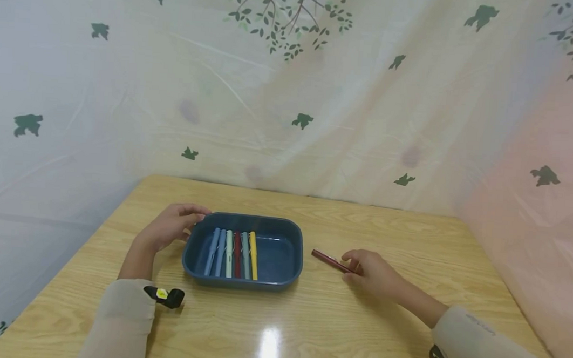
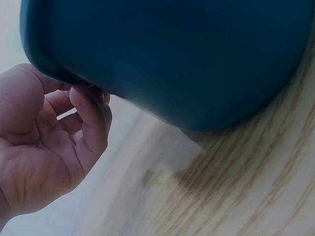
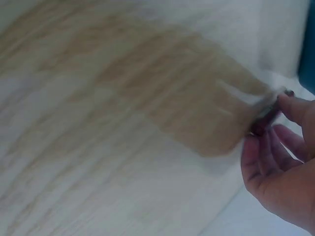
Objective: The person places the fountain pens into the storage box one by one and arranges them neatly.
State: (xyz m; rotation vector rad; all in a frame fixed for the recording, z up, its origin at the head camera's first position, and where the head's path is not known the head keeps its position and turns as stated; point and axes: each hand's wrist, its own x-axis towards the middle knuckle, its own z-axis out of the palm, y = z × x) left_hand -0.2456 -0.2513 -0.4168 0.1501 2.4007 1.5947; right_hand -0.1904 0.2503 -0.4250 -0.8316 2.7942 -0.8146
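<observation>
A dark blue rectangular tray (image 1: 277, 258) stands on the table. Several pens with clips lie side by side in its left half: blue ones (image 1: 212, 252), a pale green one (image 1: 229, 254), a dark red one (image 1: 237, 255), a grey-green one (image 1: 246, 255) and a yellow one (image 1: 253, 255). At the tray's far left corner, my left hand (image 1: 167, 228) holds the rim, its fingers bent against it in the left wrist view. My right hand (image 1: 371, 275), right of the tray, pinches one end of another dark red pen (image 1: 330, 259), whose other end points toward the tray.
The wooden table (image 1: 337, 333) reaches back to a pale cloth (image 1: 249, 144) printed with green birds and branches. More cloth hangs at the left and right sides. Black wrist devices (image 1: 166, 296) sit at both sleeves.
</observation>
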